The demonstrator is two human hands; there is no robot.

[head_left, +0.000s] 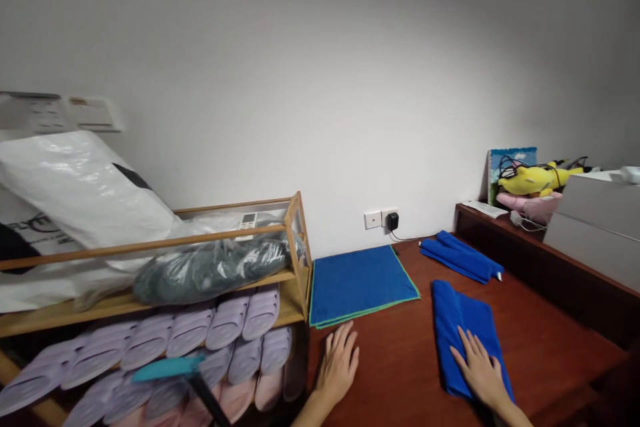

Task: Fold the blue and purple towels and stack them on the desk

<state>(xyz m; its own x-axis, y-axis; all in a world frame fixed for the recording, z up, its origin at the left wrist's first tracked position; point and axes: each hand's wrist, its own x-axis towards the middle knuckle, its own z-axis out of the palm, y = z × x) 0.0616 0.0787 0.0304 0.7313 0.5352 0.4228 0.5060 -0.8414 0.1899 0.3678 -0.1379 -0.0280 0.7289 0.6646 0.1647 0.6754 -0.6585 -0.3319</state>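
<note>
My right hand [479, 365] lies flat with its fingers apart on a folded blue cloth [460, 313] near the right side of the brown table [390, 360]. On the bare tabletop to the left rests my left hand [340, 360], fingers stretched out and holding nothing. Just beyond its fingertips is a flat, folded blue cloth with green edging [363, 283], a small gap apart from the hand. Another blue cloth [461, 257], narrow and loosely folded, sits behind the one under my right hand.
Left of the table stands a wooden rack [295, 260] with several lilac slippers [190, 330] and plastic-wrapped bundles [215, 273]. A plug [392, 221] sits in the wall socket. On the raised right ledge are a yellow plush toy [535, 180] and white drawers [595, 217].
</note>
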